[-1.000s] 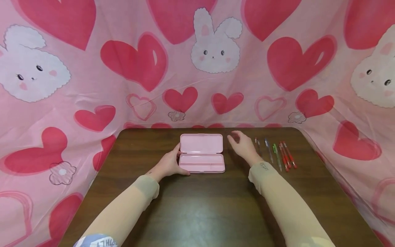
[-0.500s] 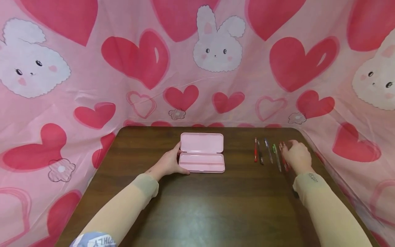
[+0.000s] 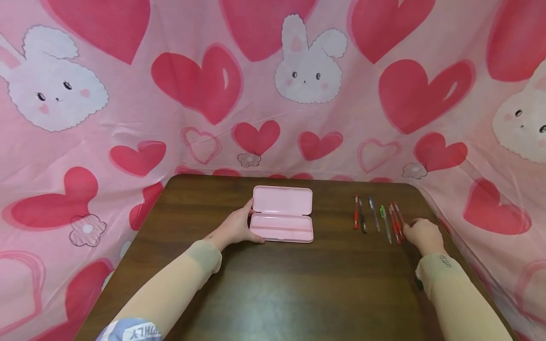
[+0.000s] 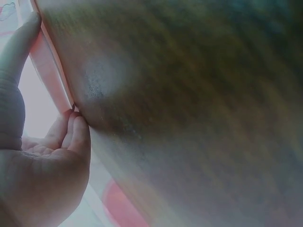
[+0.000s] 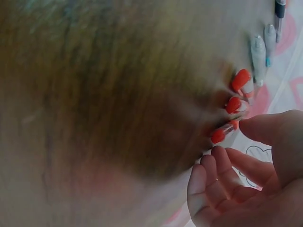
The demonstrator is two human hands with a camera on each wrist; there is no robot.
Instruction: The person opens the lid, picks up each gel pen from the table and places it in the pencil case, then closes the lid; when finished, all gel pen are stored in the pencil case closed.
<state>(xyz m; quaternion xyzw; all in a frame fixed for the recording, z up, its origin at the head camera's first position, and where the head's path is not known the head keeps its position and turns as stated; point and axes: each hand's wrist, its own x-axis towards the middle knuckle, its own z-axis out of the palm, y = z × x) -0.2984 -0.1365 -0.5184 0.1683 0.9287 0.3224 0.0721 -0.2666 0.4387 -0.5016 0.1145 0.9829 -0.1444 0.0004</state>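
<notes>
A pink pencil case (image 3: 281, 228) lies with its lid (image 3: 283, 200) raised, and its compartments look bare. My left hand (image 3: 233, 228) grips the case's left end, thumb at the front edge and fingers behind; the left wrist view shows the thumb and fingertips along the case's side (image 4: 53, 71). On the right, my right hand (image 3: 424, 236) is beside the rightmost red pen (image 3: 399, 215). In the right wrist view the thumb (image 5: 260, 128) and fingers stand on either side of that pen's red end (image 5: 218, 135), fingers loosely bent.
Left of the red pens lie a green pen (image 3: 386, 225), a blue-capped pen (image 3: 374, 214), a black pen (image 3: 362, 217) and another red pen (image 3: 356, 213). The dark wooden table (image 3: 298, 279) is backed by a pink heart-patterned cloth (image 3: 354, 113).
My right hand has moved from beside the case's lid over to the right, past the pens, then slightly nearer me next to the rightmost red pen. The left hand stays on the case.
</notes>
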